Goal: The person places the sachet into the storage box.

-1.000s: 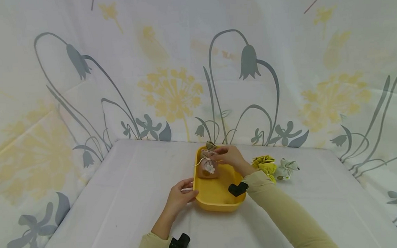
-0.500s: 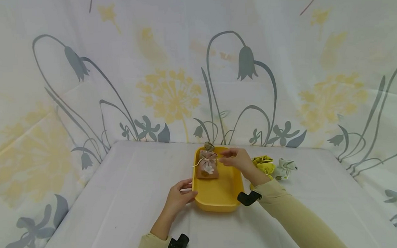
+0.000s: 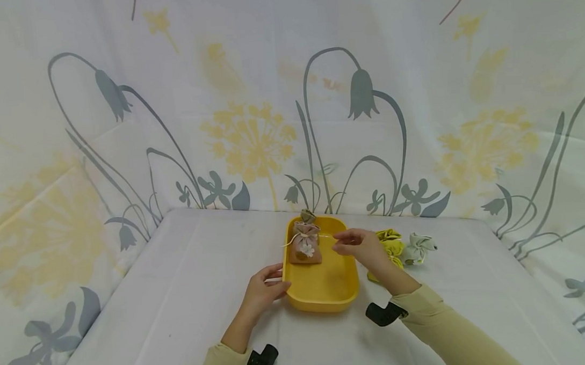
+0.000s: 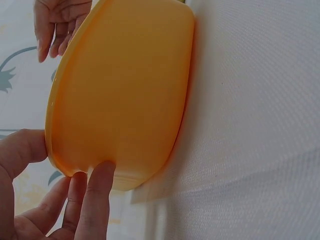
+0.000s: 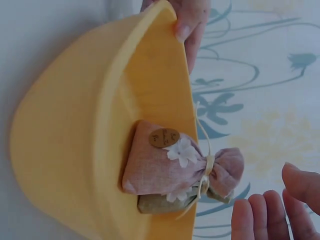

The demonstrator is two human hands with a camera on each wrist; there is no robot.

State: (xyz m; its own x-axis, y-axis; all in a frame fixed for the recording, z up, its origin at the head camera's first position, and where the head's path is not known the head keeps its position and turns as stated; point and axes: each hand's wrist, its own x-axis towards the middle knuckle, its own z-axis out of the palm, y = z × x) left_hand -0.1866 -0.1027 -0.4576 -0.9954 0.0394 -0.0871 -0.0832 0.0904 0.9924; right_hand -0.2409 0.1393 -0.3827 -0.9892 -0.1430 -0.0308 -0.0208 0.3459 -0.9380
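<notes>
Linen sachet (image 3: 305,247) (tied neck) in smooth tray (image 3: 325,297).

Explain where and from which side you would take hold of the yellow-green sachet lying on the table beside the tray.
Pinch the yellow-green sachet at its gathered top, probably coming from above on the right, since the tray blocks its left and the pale sachet lies close on its far right.
</notes>
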